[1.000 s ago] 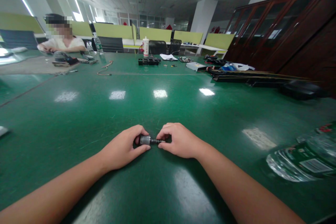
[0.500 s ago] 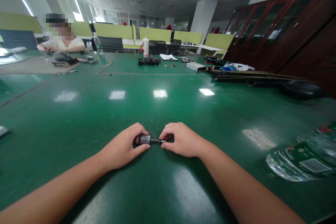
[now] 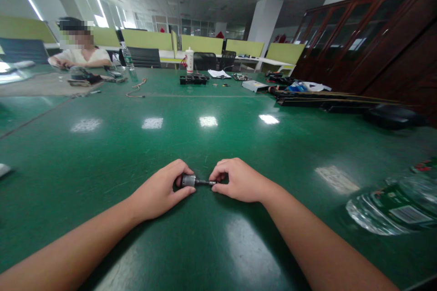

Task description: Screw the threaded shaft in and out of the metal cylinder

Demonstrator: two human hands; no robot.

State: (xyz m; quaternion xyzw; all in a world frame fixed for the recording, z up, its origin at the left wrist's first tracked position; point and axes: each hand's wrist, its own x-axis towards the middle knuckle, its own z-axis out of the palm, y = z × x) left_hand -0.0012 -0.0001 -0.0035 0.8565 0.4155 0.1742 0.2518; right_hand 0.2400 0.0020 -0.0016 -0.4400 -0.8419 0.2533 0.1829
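Observation:
A small grey metal cylinder (image 3: pixel 188 180) with a thin dark shaft (image 3: pixel 205 183) sticking out to the right lies low over the green table (image 3: pixel 211 136), between my two hands. My left hand (image 3: pixel 159 191) is closed around the cylinder's body. The fingertips of my right hand (image 3: pixel 239 181) pinch the far end of the shaft. Both forearms rest on the table. What the right fingertips cover at the shaft's tip is hidden.
A plastic water bottle (image 3: pixel 392 204) lies on its side at the right edge. At the far side sit a white bottle (image 3: pixel 189 60), black parts (image 3: pixel 194 80), a cable (image 3: pixel 136 88) and long dark bars (image 3: pixel 324 100). Another person (image 3: pixel 80 52) sits at the far left.
My right hand has slid a little to the right along the shaft, so slightly more of the shaft shows. The left hand and cylinder have stayed put.

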